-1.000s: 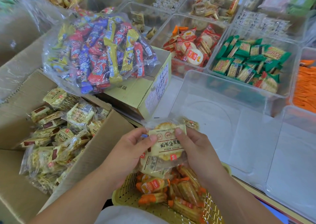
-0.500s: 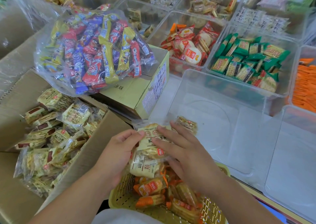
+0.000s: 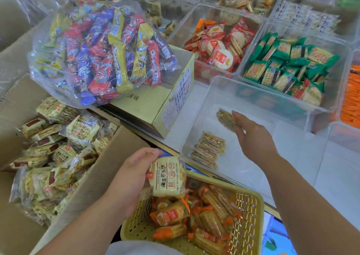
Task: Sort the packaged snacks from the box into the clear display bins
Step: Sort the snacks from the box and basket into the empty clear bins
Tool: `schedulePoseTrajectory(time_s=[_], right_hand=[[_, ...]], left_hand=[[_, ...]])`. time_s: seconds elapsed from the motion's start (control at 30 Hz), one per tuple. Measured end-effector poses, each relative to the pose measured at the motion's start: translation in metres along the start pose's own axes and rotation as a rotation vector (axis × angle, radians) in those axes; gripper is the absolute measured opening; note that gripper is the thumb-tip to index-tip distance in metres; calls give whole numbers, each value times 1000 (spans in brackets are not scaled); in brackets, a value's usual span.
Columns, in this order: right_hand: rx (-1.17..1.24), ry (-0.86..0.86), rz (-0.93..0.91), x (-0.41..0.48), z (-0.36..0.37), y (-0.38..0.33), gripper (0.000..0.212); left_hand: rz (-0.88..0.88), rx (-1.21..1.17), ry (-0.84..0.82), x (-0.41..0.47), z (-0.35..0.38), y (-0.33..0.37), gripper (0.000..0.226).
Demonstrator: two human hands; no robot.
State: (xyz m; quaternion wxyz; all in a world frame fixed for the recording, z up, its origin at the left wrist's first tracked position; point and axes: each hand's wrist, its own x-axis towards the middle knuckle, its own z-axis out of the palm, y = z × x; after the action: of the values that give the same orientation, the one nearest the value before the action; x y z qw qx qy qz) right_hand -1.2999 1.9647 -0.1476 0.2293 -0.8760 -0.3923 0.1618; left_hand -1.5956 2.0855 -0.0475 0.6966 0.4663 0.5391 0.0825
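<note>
While left grip holds packet, right grip pinches second packet — above bin.

"原味" on carton, "石头饼" on packet

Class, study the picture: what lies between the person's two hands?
Head view: a small stack of wrapped snacks lies in the clear bin, between the left hand gripping cream packs and the right hand holding a biscuit pack.

Clear bin floor mostly bare, snack stack near-left corner, carton flanking left
</note>
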Motion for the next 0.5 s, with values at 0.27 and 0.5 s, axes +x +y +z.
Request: schedulePoseTrajectory(time_s=[0.27,0.5], right_hand=[[59,-314,-20,35,52,11,46],[116,-529,39,34,54,4,44]], left_hand=[[-1,-3,19,4,-2,-3,22],[48,-105,7,5,-5,-4,23]])
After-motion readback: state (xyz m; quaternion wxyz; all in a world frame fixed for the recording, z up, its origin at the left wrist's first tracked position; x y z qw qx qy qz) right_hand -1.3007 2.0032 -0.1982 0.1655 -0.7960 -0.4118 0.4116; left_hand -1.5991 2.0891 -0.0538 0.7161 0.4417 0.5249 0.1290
